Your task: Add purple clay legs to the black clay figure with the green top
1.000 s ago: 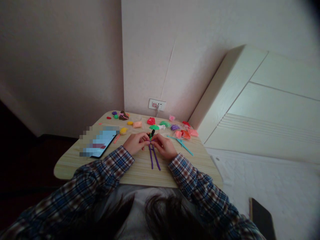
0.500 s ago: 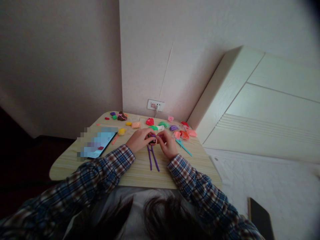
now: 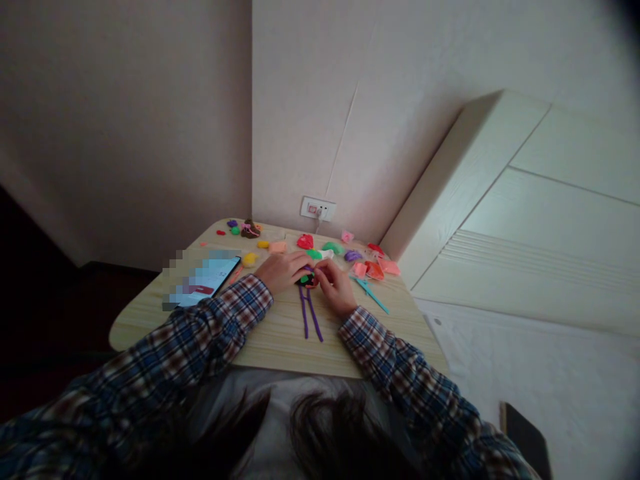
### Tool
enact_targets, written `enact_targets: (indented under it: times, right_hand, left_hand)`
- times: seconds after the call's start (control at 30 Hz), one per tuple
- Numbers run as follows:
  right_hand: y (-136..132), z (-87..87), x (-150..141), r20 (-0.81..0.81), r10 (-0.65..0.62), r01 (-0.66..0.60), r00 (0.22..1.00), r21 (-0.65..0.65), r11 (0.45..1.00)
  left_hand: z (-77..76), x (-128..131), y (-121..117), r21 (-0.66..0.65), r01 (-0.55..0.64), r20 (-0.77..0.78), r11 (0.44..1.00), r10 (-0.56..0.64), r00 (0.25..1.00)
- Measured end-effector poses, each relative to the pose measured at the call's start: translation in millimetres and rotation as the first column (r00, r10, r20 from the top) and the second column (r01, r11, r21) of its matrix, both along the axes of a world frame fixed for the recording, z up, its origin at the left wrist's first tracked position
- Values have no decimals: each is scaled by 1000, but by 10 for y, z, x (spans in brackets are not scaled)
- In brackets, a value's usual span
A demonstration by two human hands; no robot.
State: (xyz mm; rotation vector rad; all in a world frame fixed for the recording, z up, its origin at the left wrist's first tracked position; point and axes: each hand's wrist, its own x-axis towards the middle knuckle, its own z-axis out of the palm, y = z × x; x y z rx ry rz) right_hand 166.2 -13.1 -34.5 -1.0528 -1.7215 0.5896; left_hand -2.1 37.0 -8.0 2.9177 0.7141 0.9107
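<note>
A small dark clay piece (image 3: pixel 304 281) with green and orange-pink bits lies on the table between my hands. A purple clay strip (image 3: pixel 309 268) runs along its upper edge. My left hand (image 3: pixel 283 272) reaches over from the left, its fingertips closed at the strip's left part. From the right, my right hand (image 3: pixel 337 289) pinches at the strip's other end, thumb and forefinger together. Two long purple clay strands (image 3: pixel 315 316) extend from the dark piece toward me, joined by a short crosspiece near the top. Fingers partly hide the piece's upper edge.
A phone or tablet (image 3: pixel 231 272), partly blurred out, lies at the left. Along the back are red clay (image 3: pixel 305 241), yellow clay (image 3: pixel 249 259), purple clay (image 3: pixel 353 255) and a brown clay shape (image 3: pixel 251 229). A turquoise tool (image 3: pixel 373 295) rests right of my hand.
The view has shifted slightly. My left fingers have moved up and off the dark piece, so its green bits now show. My right hand stays pinched near the same spot.
</note>
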Motion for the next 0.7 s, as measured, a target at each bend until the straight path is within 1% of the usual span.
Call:
enact_targets:
  times: [0.13,0.37,0.47,0.6,0.7]
  right_hand:
    - [45,-6,-14,-24,13,-13,1000,4,1000]
    - [103,-13,-31,30,22,-22,999,-2,1000]
    - [105,-3,-41,90,22,-24,996,13,1000]
    - [118,18,-59,209,-33,14,977,92,996]
    - [119,25,-57,234,-9,-16,972,106,994]
  left_hand:
    - [20,-41,29,7,15,43,1000,-15,999]
    - [22,-46,-11,28,-31,94,999,28,995]
    - [4,-32,-27,63,-46,76,997,41,996]
    - [15,-15,-59,73,-71,61,995,66,996]
    - [46,-10,-90,69,-72,58,995,68,996]
